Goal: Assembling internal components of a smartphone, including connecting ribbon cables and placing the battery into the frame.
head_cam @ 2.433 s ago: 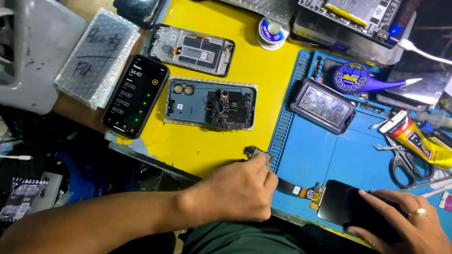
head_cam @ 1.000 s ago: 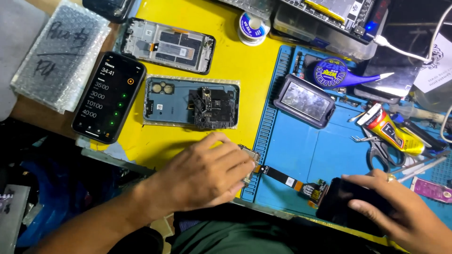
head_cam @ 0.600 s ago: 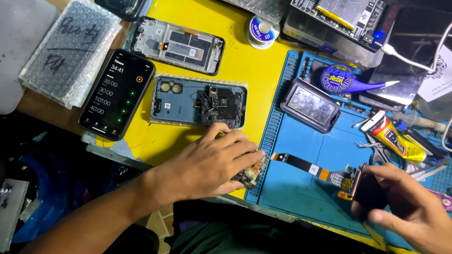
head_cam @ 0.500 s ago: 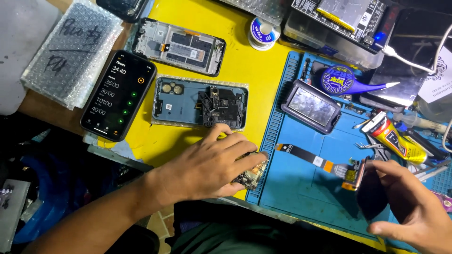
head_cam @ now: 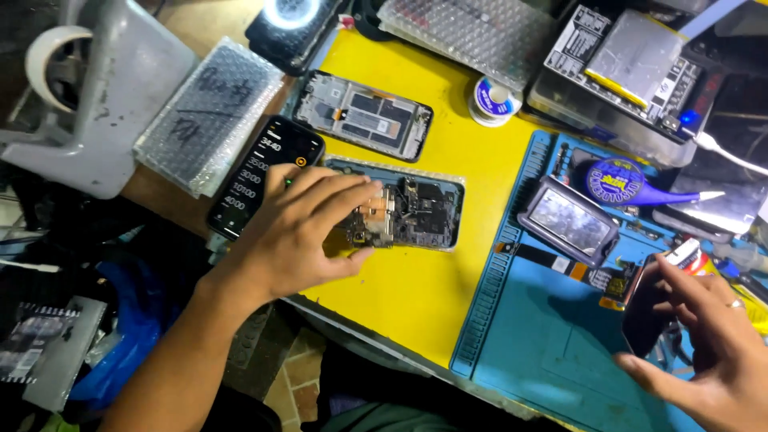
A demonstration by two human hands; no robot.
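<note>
Our left hand (head_cam: 300, 228) lies at centre-left of the frame with its fingers loosely spread, fingertips resting on the left end of the opened phone body (head_cam: 408, 214). That body lies flat on the yellow part of the surface (head_cam: 416, 292), its long axis running left to right across the frame, just to the right of our left hand and well apart from our right. Its back is off: we see a dark circuit board, copper-coloured shielding and a pale blue rim. Our right hand (head_cam: 704, 344), at lower right over the blue mat (head_cam: 536, 336), grips a dark screen panel (head_cam: 648, 316) by its edges, tilted up off the mat. A lit phone (head_cam: 264, 176) lies just left of our left hand.
</note>
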